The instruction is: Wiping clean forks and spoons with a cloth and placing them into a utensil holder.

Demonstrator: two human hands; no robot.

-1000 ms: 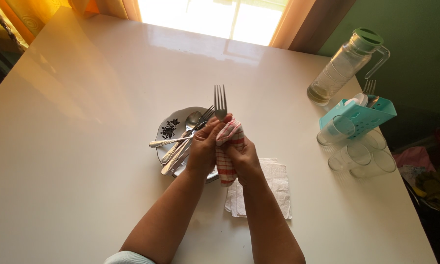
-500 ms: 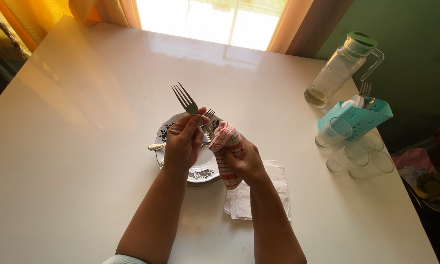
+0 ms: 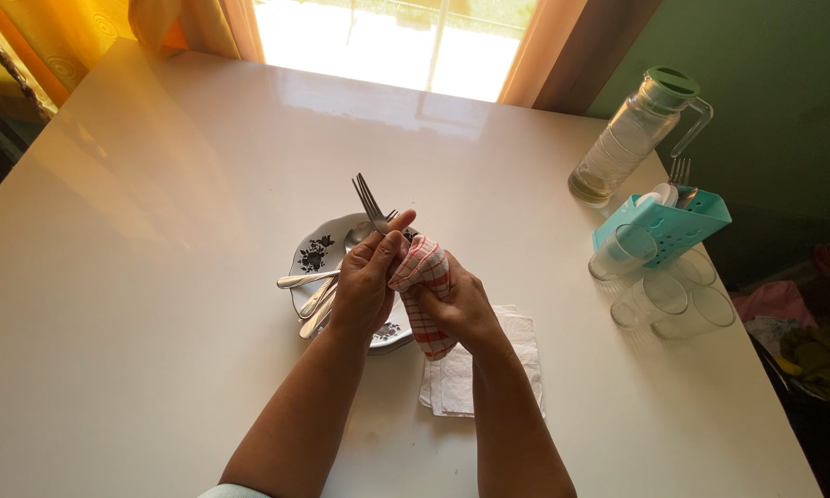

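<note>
1. A metal fork (image 3: 370, 199) stands above the plate at mid-table, tines up and tilted to the far left, its handle pinched in the closed left hand (image 3: 367, 281).
2. The right hand (image 3: 461, 306) is closed around a red-and-white checked cloth (image 3: 425, 290), bunched soft against the fork's handle and touching the left hand's fingers.
3. Under the hands sits a white plate (image 3: 318, 249) with dark flower prints, holding shiny spoons (image 3: 321, 288) whose handles stick out over its left rim.
4. Just near and right of the plate lies a stack of folded white paper napkins (image 3: 516, 350), partly under the right forearm.
5. The table (image 3: 157, 277) is white, glossy and smooth, mirroring the bright window at its far edge.
6. At the far right stand a clear ribbed jug (image 3: 631, 138) with a green lid, a perforated teal plastic basket (image 3: 668, 226) holding cutlery, and clear drinking glasses (image 3: 659, 295) lying beside it.
7. Orange curtains (image 3: 74, 37) hang far left; a green wall (image 3: 783, 92) rises on the right.
</note>
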